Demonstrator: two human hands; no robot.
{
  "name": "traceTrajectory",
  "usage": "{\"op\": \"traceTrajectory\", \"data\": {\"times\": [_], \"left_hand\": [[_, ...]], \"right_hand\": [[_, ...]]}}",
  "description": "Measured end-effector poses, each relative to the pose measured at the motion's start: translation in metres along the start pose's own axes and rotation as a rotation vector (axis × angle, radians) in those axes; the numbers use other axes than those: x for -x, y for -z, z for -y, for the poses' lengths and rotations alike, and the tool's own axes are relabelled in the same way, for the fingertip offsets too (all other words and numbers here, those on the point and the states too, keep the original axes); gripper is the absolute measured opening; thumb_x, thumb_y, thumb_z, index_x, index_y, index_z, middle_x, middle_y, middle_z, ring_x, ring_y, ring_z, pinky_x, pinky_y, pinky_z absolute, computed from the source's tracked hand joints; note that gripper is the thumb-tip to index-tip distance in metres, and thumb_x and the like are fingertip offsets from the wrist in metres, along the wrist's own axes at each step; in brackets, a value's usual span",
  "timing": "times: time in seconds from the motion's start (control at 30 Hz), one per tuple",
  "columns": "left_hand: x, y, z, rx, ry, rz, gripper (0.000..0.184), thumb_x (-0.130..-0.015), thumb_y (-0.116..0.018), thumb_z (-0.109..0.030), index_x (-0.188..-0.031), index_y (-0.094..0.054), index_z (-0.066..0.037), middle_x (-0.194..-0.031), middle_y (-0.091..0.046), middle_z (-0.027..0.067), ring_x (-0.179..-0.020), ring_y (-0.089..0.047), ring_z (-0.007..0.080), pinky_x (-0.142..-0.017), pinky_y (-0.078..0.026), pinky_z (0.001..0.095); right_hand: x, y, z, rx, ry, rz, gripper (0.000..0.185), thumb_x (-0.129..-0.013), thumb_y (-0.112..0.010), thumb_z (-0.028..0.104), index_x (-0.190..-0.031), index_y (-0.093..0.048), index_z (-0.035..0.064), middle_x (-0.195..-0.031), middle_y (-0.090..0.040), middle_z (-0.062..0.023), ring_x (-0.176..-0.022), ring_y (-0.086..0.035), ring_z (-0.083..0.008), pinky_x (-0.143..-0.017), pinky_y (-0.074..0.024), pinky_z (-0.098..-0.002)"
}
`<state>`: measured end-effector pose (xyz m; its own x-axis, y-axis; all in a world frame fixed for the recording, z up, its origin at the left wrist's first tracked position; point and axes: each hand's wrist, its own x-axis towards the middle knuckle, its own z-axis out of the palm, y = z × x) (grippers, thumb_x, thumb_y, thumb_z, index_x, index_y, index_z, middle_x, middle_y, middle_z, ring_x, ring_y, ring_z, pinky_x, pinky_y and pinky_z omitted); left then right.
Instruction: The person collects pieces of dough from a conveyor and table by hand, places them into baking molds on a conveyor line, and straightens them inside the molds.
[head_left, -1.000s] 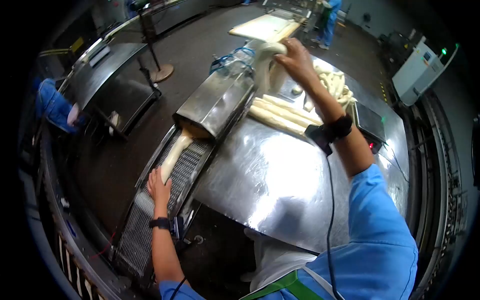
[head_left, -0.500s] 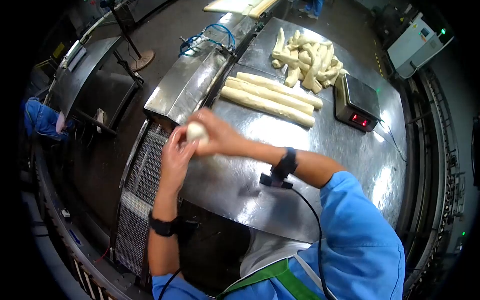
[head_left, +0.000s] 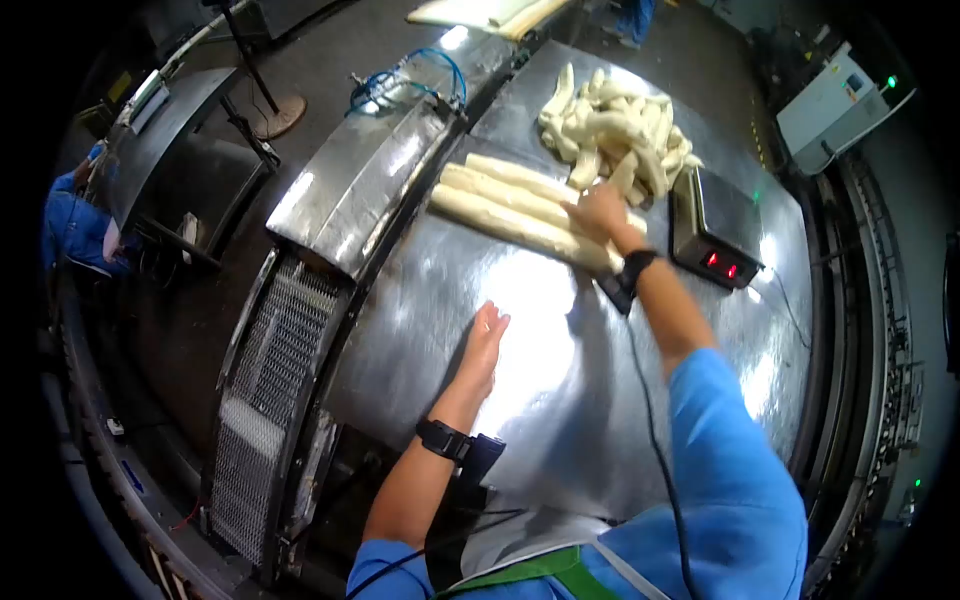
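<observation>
a short dough strip (head_left: 622, 172) lies just beyond the fingers of the right hand (head_left: 603, 212), on the side facing the dough pile (head_left: 612, 125); it seems to meet the fingertips, but whether they close on it cannot be told. the right hand is palm down, over the right-hand part of three long dough rolls (head_left: 505, 197) that lie side by side on the metal table (head_left: 560, 430). the left hand (head_left: 484, 345) is bare and holds nothing, its fingers loosely extended over the table, well apart from the strip and nearer the person's body than the rolls. to the right of the rolls and pile stands a scale (head_left: 730, 215) with red digits lit. along the table's left side runs a mesh conveyor (head_left: 245, 500), leading under a metal cover (head_left: 345, 200) with blue hoses (head_left: 458, 75) near its far end. farther left, a person in blue (head_left: 78, 228) is beside another table (head_left: 170, 130).
</observation>
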<state>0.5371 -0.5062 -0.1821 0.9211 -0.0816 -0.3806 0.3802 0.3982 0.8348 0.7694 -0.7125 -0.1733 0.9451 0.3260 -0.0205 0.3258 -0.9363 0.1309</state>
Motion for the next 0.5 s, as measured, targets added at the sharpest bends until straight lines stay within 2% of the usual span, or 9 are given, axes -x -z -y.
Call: {"op": "traceTrajectory", "data": {"times": [0.07,0.13,0.23,0.3,0.37,0.4,0.43,0.47,0.5], "left_hand": [[-0.011,-0.005,0.008,0.078,-0.019,-0.008,0.060,-0.082,-0.044,-0.026,-0.125,-0.012,0.000,-0.130,-0.016,0.0156,-0.121,-0.014,0.0217,-0.098,-0.011,0.0330],[-0.031,-0.008,0.009,0.143,-0.040,0.000,0.063,-0.082,-0.044,-0.026,-0.126,-0.008,0.001,-0.131,-0.012,0.0158,-0.122,-0.011,0.0218,-0.099,-0.009,0.0331],[-0.050,-0.020,0.014,0.131,-0.087,-0.177,0.055,-0.082,-0.043,-0.022,-0.123,-0.015,0.001,-0.125,-0.025,0.0152,-0.117,-0.024,0.0207,-0.096,-0.019,0.0314],[-0.062,-0.020,0.016,0.208,-0.014,-0.112,0.051,-0.079,-0.047,-0.016,-0.119,-0.021,0.003,-0.118,-0.034,0.0196,-0.110,-0.033,0.0251,-0.090,-0.028,0.0326],[-0.067,-0.008,0.035,-0.209,-0.166,-0.356,0.031,-0.079,-0.047,-0.014,-0.104,-0.036,0.003,-0.096,-0.049,0.0125,-0.086,-0.049,0.0175,-0.068,-0.043,0.0283],[-0.038,-0.005,0.014,-0.093,-0.114,-0.249,0.032,-0.080,-0.048,-0.016,-0.103,-0.038,0.004,-0.094,-0.051,0.0129,-0.080,-0.052,0.0175,-0.065,-0.046,0.0287],[-0.020,-0.001,-0.002,0.154,0.021,-0.204,0.034,-0.079,-0.049,-0.020,-0.102,-0.040,0.004,-0.092,-0.052,0.0137,-0.078,-0.054,0.0181,-0.066,-0.047,0.0291],[0.013,0.016,-0.027,0.286,0.046,0.124,0.035,-0.079,-0.050,-0.024,-0.100,-0.044,0.004,-0.090,-0.054,0.0131,-0.078,-0.054,0.0182,-0.067,-0.047,0.0290],[0.015,0.018,-0.009,0.442,-0.105,0.116,0.036,-0.079,-0.048,-0.027,-0.099,-0.047,0.003,-0.087,-0.054,0.0138,-0.077,-0.055,0.0189,-0.068,-0.047,0.0295]], "right_hand": [[0.012,-0.005,0.022,-0.233,-0.258,-0.110,0.063,-0.071,-0.040,0.057,-0.103,-0.050,0.0031,-0.101,-0.051,-0.0166,-0.099,-0.041,-0.0369,-0.080,-0.0351,-0.0443],[0.011,0.015,0.031,-0.288,-0.248,0.030,0.068,-0.064,-0.044,0.062,-0.097,-0.053,0.0028,-0.095,-0.054,-0.0183,-0.095,-0.045,-0.0359,-0.079,-0.0359,-0.0423],[0.030,0.021,0.036,-0.452,-0.082,0.475,0.075,-0.056,-0.050,0.067,-0.095,-0.056,0.0036,-0.087,-0.056,-0.0191,-0.079,-0.054,-0.0318,-0.075,-0.0402,-0.0326],[0.062,0.028,0.051,-0.706,0.092,0.463,0.073,-0.054,-0.053,0.065,-0.093,-0.057,0.0036,-0.085,-0.056,-0.0202,-0.081,-0.054,-0.0298,-0.075,-0.0397,-0.0332],[0.083,0.016,0.067,-0.486,0.124,0.360,0.070,-0.053,-0.060,0.060,-0.091,-0.057,0.0010,-0.086,-0.056,-0.0195,-0.081,-0.054,-0.0281,-0.075,-0.0395,-0.0339],[0.105,0.032,0.084,-0.449,0.075,0.131,0.068,-0.055,-0.066,0.049,-0.096,-0.051,-0.0021,-0.089,-0.055,-0.0170,-0.080,-0.053,-0.0248,-0.072,-0.0412,-0.0340],[0.090,0.007,0.088,-0.873,0.201,0.496,0.061,-0.061,-0.067,0.035,-0.103,-0.042,-0.0014,-0.092,-0.052,-0.0131,-0.079,-0.053,-0.0219,-0.067,-0.0440,-0.0312],[0.111,-0.005,0.109,-1.442,0.189,0.428,0.049,-0.068,-0.063,0.026,-0.104,-0.041,0.0004,-0.091,-0.052,-0.0101,-0.077,-0.052,-0.0164,-0.064,-0.0455,-0.0269],[0.126,0.024,0.126,-1.576,0.056,0.620,0.034,-0.073,-0.057,0.018,-0.101,-0.048,0.0005,-0.092,-0.052,-0.0099,-0.077,-0.052,-0.0155,-0.064,-0.0456,-0.0244]]}}
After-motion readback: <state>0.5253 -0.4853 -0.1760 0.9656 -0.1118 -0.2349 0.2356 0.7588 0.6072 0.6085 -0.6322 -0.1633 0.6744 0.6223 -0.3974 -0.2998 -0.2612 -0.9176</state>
